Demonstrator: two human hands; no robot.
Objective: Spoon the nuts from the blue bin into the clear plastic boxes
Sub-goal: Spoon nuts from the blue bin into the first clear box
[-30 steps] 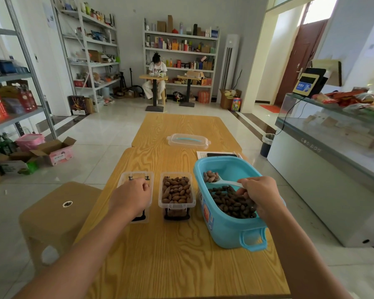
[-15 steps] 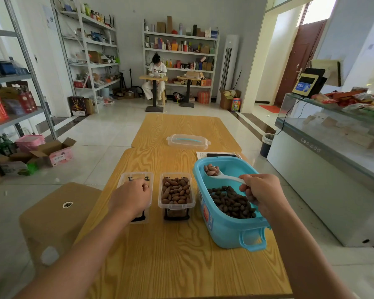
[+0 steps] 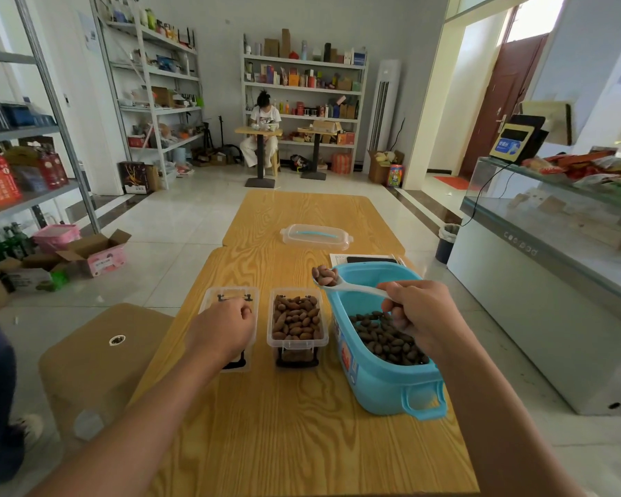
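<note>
Wooden table (image 3: 302, 425) — tiled floor (image 3: 180, 224), stocked shelves (image 3: 303, 87) behind.

left hand (image 3: 223, 330) bare | right hand (image 3: 418, 313) bare | forearms unsleeved

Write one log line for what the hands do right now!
right hand: holds spoon of nuts above blue bin | left hand: rests on left box

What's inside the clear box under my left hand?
The left hand covers most of the left clear box. The far strip that shows holds no nuts; whether any lie beneath the hand cannot be seen.
</note>
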